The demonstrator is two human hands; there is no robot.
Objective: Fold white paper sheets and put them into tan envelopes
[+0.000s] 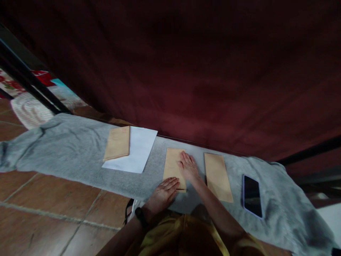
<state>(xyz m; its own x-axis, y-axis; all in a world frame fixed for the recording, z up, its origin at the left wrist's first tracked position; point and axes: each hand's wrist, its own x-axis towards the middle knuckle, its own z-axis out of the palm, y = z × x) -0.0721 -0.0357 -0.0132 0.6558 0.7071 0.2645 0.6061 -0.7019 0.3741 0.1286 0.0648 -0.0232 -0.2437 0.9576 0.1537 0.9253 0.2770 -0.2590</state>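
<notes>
- Here's a smooth tan paper rectangle (172, 163), my twelve o'clock, on fuzzy grey cloth (80, 153).
- My right hand (189, 169) lies at its two o'clock, fingers outstretched.
- My left hand (163, 193): seven o'clock, fingers laid flat across.

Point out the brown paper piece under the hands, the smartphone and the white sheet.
Middle brown paper piece (172, 164): head view, uncovered left part.
Smartphone (252, 196): head view, center of its dark screen.
White sheet (140, 151): head view, its uncovered part.
</notes>
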